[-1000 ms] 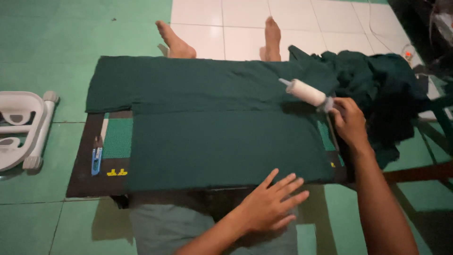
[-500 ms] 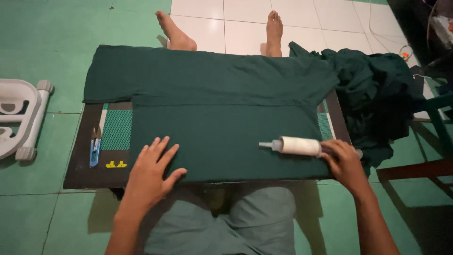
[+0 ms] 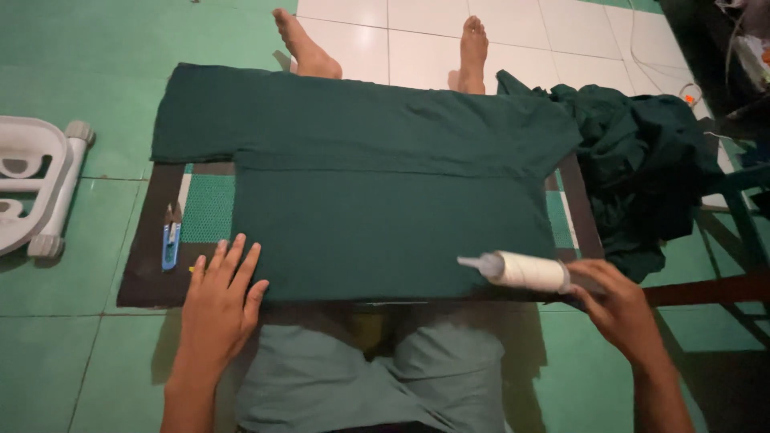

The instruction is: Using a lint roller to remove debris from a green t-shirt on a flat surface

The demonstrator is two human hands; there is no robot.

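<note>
We see the cloth (image 3: 377,200) on the board (image 3: 144,265), snips (image 3: 171,236) left of it, roller (image 3: 521,271) at its right corner.

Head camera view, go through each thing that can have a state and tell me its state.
Green cloth: spread flat, folded.
White roller: lying sideways on the cloth edge.
Right hand: gripping the roller handle.
Left hand: flat, fingers spread.
Blue snips: lying untouched.

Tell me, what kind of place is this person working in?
Probably a home sewing spot on a tiled floor. A person sits with a low board across their lap, dark green cloth spread over it, a blue thread snipper beside it, and more cloth heaped nearby.
</note>
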